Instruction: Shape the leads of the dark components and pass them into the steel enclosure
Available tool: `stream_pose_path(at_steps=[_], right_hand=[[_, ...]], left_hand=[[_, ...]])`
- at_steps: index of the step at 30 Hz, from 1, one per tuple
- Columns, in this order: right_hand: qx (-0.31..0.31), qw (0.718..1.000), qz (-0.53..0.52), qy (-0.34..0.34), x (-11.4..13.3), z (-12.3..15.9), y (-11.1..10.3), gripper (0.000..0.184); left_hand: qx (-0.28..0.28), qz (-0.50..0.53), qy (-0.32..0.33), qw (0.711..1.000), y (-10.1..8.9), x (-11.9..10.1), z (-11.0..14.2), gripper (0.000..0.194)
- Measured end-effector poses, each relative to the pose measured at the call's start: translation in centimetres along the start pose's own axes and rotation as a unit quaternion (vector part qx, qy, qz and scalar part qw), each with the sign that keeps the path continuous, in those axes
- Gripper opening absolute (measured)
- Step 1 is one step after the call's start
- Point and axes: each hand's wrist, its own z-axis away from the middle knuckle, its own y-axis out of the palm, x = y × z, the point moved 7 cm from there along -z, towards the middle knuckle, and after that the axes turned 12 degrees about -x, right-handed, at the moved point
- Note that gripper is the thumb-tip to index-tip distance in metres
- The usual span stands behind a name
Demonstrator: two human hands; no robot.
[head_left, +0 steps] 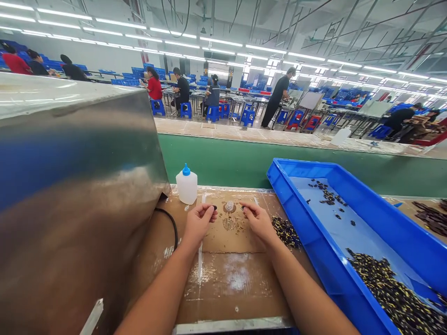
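My left hand (200, 221) is closed in a pinch, with a small dark piece (214, 207) at its fingertips. Opposite it, my right hand (259, 222) also pinches, and a tiny dark piece shows between thumb and forefinger, too small to name. Between the hands stands a small clear round cup (229, 205) on a stained cardboard sheet (223, 242). Dark smears mark the cardboard in front of the cup. A heap of small black and yellow pieces (286, 232) lies beside my right wrist.
A white squeeze bottle (186, 187) with a blue cap stands at the back left. A large metal housing (77, 186) fills the left side. On the right, a blue tray (314, 251) holds many more black and yellow pieces. Several people sit or stand at far tables.
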Motion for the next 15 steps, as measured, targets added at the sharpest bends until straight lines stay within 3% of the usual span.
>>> stream_pose_path(at_steps=[5,8,15], right_hand=[[-0.030,0.984,0.132,-0.117,2.5,-2.1,0.9,0.020],[-0.028,0.969,0.148,-0.197,3.9,-2.2,2.0,0.025],[-0.026,0.962,0.156,-0.224,3.6,-1.7,2.9,0.021]], left_hand=[[-0.004,-0.011,0.013,1.000,-0.3,0.0,-0.3,0.056],[-0.007,-0.001,0.001,1.000,-0.3,-0.2,-0.2,0.055],[-0.033,0.032,-0.004,0.999,-0.4,-0.6,0.1,0.046]])
